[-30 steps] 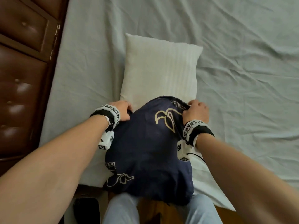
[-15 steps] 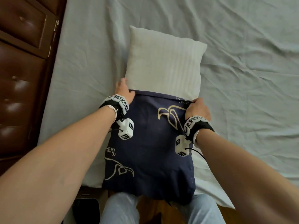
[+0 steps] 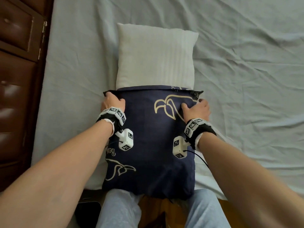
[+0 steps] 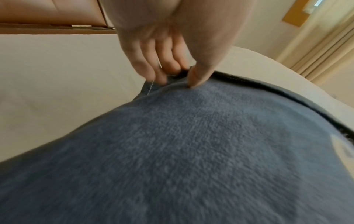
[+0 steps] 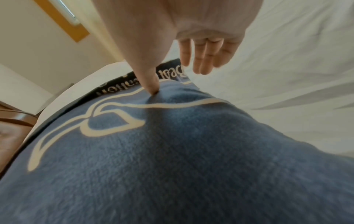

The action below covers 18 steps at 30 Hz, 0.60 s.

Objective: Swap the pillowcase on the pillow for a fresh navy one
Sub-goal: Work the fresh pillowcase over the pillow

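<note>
— On the bed sheet [image 3: 238, 66], where does the pillow [image 3: 154, 56] lie?
— Flat on the pale sheet, far half bare and white, near half inside the navy pillowcase [image 3: 148, 137], whose open edge runs straight across the pillow's middle

— How is the left hand [image 3: 111, 102] set?
— At the left corner of that open edge, arm reaching forward from the near side. The left wrist view shows the thumb on top of the cloth and the fingers [image 4: 159, 66] curled under the hem, pinching it

— And the right hand [image 3: 196, 109]?
— At the right corner, palm down. Its thumb [image 5: 151, 81] digs into the top of the navy cloth; the fingers hang fairly straight and loose just past the edge, off the fabric in the right wrist view. No pinch there that I can see

— Any writing?
— Cream leaf outlines, and cream script on the turned-back hem, reversed and not readable. Near the left forearm, letters starting "Be", the rest covered

— Beside the bed?
— Brown padded headboard [image 3: 14, 96] on the left
</note>
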Each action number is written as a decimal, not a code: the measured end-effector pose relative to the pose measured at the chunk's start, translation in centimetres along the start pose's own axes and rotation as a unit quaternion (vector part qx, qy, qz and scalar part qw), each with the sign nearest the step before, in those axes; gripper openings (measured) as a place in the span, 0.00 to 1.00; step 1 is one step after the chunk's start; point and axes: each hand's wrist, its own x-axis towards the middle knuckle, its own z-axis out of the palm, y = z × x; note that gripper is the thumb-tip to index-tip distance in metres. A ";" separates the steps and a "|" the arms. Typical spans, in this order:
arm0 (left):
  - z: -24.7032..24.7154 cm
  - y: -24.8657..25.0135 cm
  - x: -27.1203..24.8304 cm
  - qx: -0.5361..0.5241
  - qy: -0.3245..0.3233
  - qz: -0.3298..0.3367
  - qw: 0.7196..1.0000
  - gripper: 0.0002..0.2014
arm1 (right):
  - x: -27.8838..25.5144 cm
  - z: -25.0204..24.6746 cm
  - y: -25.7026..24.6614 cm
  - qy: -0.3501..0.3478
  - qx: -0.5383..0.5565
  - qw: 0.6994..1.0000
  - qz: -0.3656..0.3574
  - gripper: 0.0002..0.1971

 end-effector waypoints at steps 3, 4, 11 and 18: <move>0.5 -0.7 -1.1 -0.010 -0.097 0.062 0.993 0.16 | -1.2 -0.5 0.4 -0.057 0.023 0.996 0.056 0.33; 0.9 -0.8 -1.3 -0.009 -0.131 0.070 0.989 0.24 | -1.5 -0.7 0.6 -0.091 0.018 0.993 0.071 0.36; 1.1 -3.5 -2.1 0.019 -0.247 -0.085 0.965 0.59 | -5.5 2.2 4.9 -0.243 0.102 0.960 0.099 0.47; 3.0 -4.0 -3.1 -0.148 -0.285 -0.111 0.941 0.57 | -4.8 2.1 1.8 -0.198 0.026 0.980 -0.002 0.21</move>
